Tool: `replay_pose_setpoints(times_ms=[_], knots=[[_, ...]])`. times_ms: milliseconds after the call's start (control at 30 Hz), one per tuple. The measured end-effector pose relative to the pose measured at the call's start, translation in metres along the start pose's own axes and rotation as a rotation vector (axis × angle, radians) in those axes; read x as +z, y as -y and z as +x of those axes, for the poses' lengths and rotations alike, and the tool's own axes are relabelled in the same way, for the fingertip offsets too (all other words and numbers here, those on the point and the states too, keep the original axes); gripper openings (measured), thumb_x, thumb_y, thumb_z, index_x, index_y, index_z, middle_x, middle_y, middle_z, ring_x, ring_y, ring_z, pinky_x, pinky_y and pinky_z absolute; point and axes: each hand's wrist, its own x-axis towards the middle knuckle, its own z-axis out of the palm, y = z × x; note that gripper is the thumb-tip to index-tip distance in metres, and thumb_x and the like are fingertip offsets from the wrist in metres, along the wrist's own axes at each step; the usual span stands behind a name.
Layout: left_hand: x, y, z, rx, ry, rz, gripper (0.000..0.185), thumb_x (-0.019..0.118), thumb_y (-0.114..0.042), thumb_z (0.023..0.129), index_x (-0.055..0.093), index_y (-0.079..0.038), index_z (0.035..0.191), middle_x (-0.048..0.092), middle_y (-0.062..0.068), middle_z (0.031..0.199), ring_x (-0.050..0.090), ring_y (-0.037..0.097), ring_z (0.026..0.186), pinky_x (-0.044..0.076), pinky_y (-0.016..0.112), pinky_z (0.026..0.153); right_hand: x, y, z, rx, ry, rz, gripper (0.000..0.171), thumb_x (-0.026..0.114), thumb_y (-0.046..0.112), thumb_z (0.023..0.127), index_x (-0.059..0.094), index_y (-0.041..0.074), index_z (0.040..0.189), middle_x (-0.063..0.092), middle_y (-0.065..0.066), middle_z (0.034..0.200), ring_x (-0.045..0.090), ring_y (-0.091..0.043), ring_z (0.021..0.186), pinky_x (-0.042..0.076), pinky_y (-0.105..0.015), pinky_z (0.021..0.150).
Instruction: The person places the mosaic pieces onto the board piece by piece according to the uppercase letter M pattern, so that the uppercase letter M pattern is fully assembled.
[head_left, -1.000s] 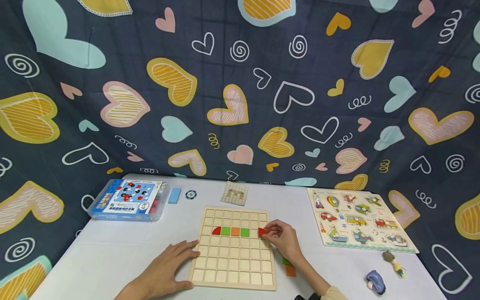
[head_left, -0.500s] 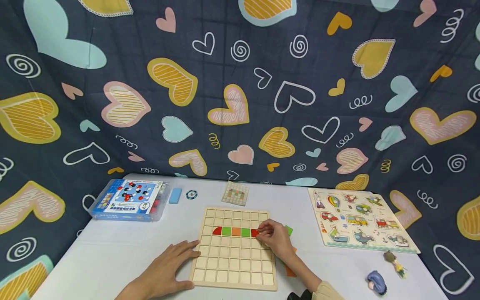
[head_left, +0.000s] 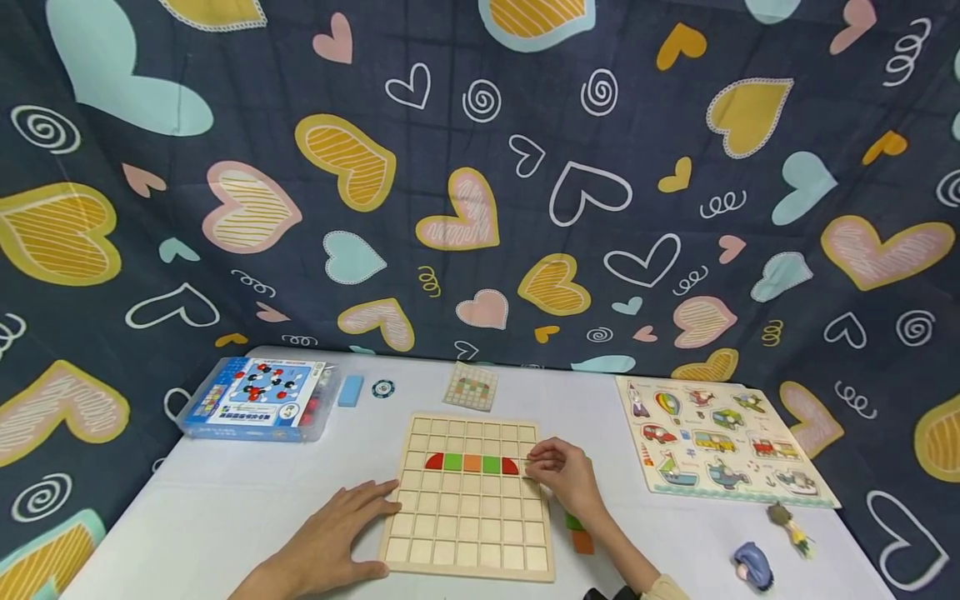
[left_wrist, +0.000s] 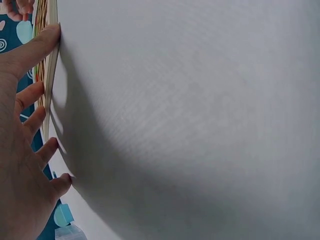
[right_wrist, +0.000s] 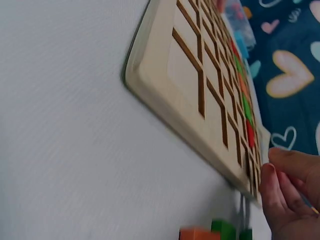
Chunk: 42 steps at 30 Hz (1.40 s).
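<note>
The left hand (head_left: 330,533) lies flat, fingers spread, on the counter (head_left: 225,517) against the left edge of the wooden grid board (head_left: 468,533); the right hand (head_left: 566,477), fingers curled and holding nothing, rests beside the red piece (head_left: 510,466) ending the coloured row; box print beyond is unreadable

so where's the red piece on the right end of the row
In the head view the red quarter-round piece sits in the wooden grid board, ending the coloured row beside a green square, with the right hand just right of it.
</note>
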Motion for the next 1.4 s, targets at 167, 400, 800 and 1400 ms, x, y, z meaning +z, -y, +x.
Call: replay_pose_setpoints(times_ms=[167, 400, 800, 1400], knots=[[0.0, 0.0, 0.0, 0.024, -0.012, 0.021, 0.071, 0.063, -0.069, 0.073, 0.057, -0.022, 0.126, 0.042, 0.003, 0.147, 0.042, 0.037, 0.129, 0.036, 0.059, 0.104, -0.014, -0.002, -0.006, 0.064, -0.054, -0.001, 0.021, 0.077, -0.007, 0.074, 0.066, 0.0, 0.09, 0.07, -0.01, 0.087, 0.067, -0.017, 0.076, 0.057, -0.019, 0.068], [-0.001, -0.001, 0.0, 0.02, 0.005, 0.01, 0.071, 0.062, -0.07, 0.073, 0.056, -0.023, 0.127, 0.041, 0.003, 0.148, 0.041, 0.038, 0.13, 0.035, 0.059, 0.105, -0.041, -0.01, -0.012, 0.114, -0.124, -0.001, 0.02, 0.074, -0.008, 0.076, 0.066, -0.002, 0.093, 0.07, -0.013, 0.089, 0.067, -0.016, 0.077, 0.057, -0.019, 0.069], [-0.003, -0.001, 0.0, 0.018, 0.004, 0.006, 0.072, 0.064, -0.067, 0.074, 0.057, -0.02, 0.127, 0.041, 0.005, 0.148, 0.041, 0.039, 0.13, 0.034, 0.062, 0.106, -0.075, -0.032, -0.009, 0.044, -0.07, -0.013, 0.024, 0.072, -0.011, 0.077, 0.064, -0.007, 0.099, 0.068, -0.021, 0.098, 0.066, -0.016, 0.081, 0.057, -0.021, 0.073], [0.0, 0.0, 0.001, 0.053, -0.046, 0.019, 0.07, 0.063, -0.068, 0.075, 0.058, -0.019, 0.125, 0.043, 0.005, 0.146, 0.043, 0.04, 0.128, 0.037, 0.062, 0.102, -0.075, -0.051, 0.014, 0.022, -0.008, -0.134, 0.027, 0.072, -0.008, 0.078, 0.065, -0.003, 0.103, 0.069, -0.016, 0.096, 0.058, -0.007, 0.07, 0.05, -0.017, 0.06]])
